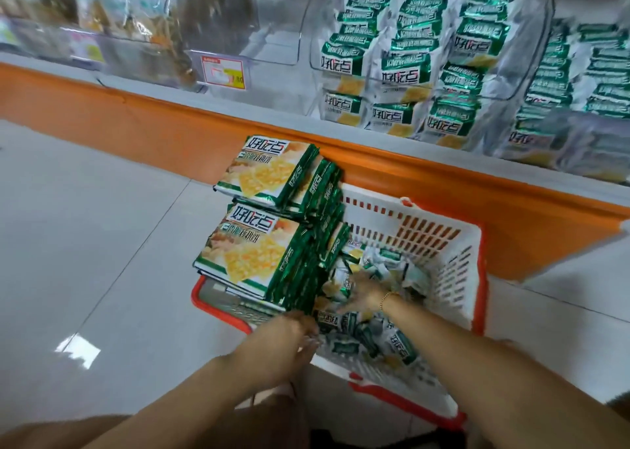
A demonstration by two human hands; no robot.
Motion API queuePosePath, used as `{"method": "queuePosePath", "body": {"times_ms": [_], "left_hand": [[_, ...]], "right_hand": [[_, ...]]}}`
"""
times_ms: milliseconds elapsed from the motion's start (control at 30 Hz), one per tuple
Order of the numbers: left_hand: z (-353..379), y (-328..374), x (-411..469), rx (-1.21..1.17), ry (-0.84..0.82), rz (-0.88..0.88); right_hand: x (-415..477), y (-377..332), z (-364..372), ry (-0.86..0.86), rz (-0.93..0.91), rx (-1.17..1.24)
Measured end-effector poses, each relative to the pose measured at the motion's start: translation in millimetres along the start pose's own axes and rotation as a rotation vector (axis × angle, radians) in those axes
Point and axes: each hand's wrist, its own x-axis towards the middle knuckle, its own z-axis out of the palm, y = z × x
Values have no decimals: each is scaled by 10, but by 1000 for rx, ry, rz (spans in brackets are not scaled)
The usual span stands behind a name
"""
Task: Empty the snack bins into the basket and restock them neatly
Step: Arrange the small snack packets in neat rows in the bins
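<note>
Restocking step: both hands are down in the basket (443, 244). The left hand (289, 341) lies flat-fingered against the loose snack packets (375, 341); the right hand (361, 295) is buried among them, its grip lost in blur. Next, probably: gather a handful and lift it to the empty bin (272, 49).

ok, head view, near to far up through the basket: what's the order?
Left hand → right hand → basket far wall → orange shelf base → packet bin.
</note>
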Motion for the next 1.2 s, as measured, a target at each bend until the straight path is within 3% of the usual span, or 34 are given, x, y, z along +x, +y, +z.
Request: {"method": "queuePosePath", "body": {"times_ms": [300,733,900,1100,1200], "left_hand": [[36,-271,6,-4,-77,-11],[-109,-86,-36,-10,-141,-46],[-314,225,46,-350,-48,-5],[-597,468,258,-1026,76,-203],[-753,543,338,-1326,151,-182]], "right_hand": [[250,-53,406,74,-2,60],[7,77,121,100,57,348],[-608,157,-369,138,-73,667],[-1417,-163,-788,20,-438,917],[-1686,-290,-837,-37,-573,1068]]}}
